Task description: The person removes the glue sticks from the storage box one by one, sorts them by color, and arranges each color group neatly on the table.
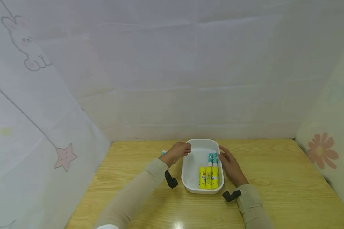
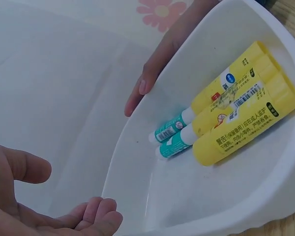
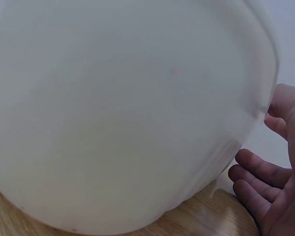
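A white plastic tray (image 1: 192, 178) sits on the table. On its right side lie three yellow glue sticks (image 2: 246, 118) in a row, and beyond them two smaller teal-and-white glue sticks (image 2: 171, 129). At the tray's left rim is my left hand (image 1: 176, 153), its thumb and fingers apart with nothing between them. My right hand (image 1: 231, 166) rests against the tray's right side, fingertips at the rim. From the right wrist, the tray's outer wall (image 3: 123, 118) fills most of the view, with the right hand's fingers (image 3: 258, 169) loosely bent beside it.
Another teal-and-white stick (image 1: 163, 152) shows partly behind my left hand, on the table left of the tray. The wooden table (image 1: 275, 178) ends at a pale cloth backdrop (image 1: 189, 79), with printed cloth on both sides.
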Available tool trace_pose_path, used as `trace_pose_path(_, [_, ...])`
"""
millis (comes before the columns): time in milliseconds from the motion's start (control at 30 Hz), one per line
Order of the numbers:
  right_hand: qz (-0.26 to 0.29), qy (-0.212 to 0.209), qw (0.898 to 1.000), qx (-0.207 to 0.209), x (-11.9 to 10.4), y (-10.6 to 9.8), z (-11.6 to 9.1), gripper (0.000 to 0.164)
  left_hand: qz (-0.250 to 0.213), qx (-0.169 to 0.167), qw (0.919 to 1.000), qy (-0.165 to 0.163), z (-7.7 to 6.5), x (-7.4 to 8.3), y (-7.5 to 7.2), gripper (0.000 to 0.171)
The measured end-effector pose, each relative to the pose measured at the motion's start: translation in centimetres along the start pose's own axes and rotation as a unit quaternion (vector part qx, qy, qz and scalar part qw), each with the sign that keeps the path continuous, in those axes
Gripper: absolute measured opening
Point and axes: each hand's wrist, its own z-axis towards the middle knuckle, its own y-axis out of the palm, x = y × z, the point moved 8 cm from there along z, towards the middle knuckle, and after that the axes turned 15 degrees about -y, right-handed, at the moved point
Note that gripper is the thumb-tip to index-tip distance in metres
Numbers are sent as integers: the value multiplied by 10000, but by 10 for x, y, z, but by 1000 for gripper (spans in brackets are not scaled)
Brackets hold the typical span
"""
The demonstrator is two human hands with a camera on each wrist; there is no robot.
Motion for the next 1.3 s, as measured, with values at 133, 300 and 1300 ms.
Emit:
trace_pose_path(133, [-13, -21, 10000, 16, 0, 0, 0, 52, -210, -174, 9994, -211, 6, -4, 11, 55])
trace_pose_path(300, [-66, -14, 10000, 30, 0, -1, 0, 50, -136, -339, 9988, -323, 15, -6, 25, 54])
trace_pose_path(1300, [-80, 19, 9999, 113, -2, -2, 2, 50, -1222, -475, 9874, -888, 61, -41, 53, 48])
